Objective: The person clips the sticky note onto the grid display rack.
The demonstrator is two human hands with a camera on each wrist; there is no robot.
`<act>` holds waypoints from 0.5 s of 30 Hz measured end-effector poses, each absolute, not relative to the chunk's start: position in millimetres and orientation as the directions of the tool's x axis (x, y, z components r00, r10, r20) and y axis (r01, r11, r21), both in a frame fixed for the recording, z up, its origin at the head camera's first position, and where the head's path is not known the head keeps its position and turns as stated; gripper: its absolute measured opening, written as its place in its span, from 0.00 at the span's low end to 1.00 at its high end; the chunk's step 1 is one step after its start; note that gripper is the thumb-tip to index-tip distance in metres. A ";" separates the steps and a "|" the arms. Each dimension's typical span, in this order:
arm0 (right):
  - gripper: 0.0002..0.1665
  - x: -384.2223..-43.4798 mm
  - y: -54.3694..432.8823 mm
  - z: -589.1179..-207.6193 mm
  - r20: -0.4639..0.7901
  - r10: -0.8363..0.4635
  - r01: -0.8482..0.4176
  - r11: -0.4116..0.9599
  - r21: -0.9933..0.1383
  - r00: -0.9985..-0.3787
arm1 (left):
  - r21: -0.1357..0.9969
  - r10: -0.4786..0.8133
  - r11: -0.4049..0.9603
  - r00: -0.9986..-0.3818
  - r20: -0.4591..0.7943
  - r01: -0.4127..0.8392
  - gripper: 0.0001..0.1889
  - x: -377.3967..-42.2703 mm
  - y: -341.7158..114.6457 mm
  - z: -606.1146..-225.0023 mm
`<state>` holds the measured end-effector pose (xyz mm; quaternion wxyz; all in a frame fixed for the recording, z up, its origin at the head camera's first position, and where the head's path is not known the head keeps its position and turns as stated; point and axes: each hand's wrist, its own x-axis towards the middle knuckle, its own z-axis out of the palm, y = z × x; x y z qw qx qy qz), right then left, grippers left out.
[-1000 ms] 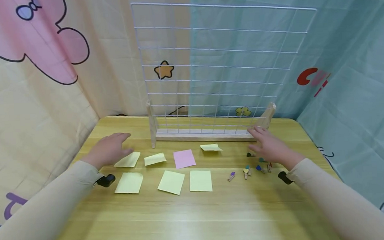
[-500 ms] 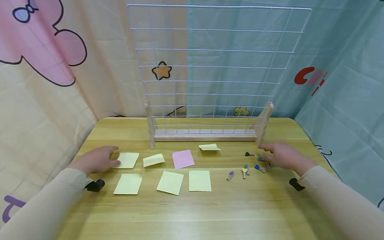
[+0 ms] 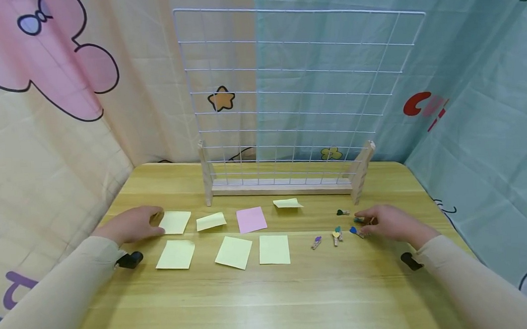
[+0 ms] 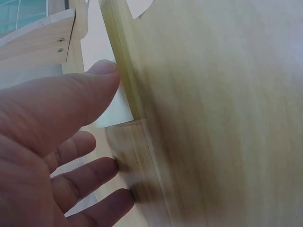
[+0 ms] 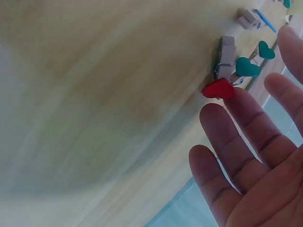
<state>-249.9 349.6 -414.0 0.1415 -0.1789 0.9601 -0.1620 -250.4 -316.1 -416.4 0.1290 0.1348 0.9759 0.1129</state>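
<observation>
A left hand [image 3: 131, 226], fingers relaxed and apart, reaches to the left edge of the back-left yellow note [image 3: 176, 222]; whether its thumb touches the paper cannot be told. A right hand [image 3: 394, 223], its fingers likewise loose and spread, hangs over the right end of scattered small wooden clips [image 3: 317, 242]; one fingertip meets or nearly meets a clip's red heart [image 5: 219, 88].

Between the hands, two more yellow notes and a pink note [image 3: 251, 220] continue the back row, with three square yellow notes [image 3: 233, 252] in front. A gap separates front notes from clips. Smooth, pale-grained tabletop [image 3: 271, 303] stretches toward the person. Behind the notes, near the far edge, stands a white wire grid [image 3: 300, 10] on a wooden base [image 3: 282, 188], backed by printed fabric [image 3: 152, 91].
</observation>
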 end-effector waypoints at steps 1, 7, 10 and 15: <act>0.33 -249.3 349.5 -414.4 -0.214 -0.387 -0.295 0.883 -0.364 -0.897 | 0.259 0.295 0.937 -0.930 -0.219 0.236 0.40 -250.5 -316.1 -416.9; 0.31 -246.2 350.7 -415.2 -0.206 -0.385 -0.294 0.883 -0.365 -0.900 | 0.274 0.302 0.931 -0.931 -0.207 0.241 0.43 -251.8 -314.6 -421.6; 0.29 -244.8 352.0 -415.3 -0.200 -0.392 -0.306 0.883 -0.357 -0.898 | 0.277 0.303 0.930 -0.933 -0.195 0.244 0.44 -252.0 -313.7 -423.8; 0.25 -242.8 353.8 -415.8 -0.193 -0.403 -0.320 0.880 -0.352 -0.895 | 0.271 0.298 0.931 -0.937 -0.184 0.243 0.43 -253.1 -312.0 -426.1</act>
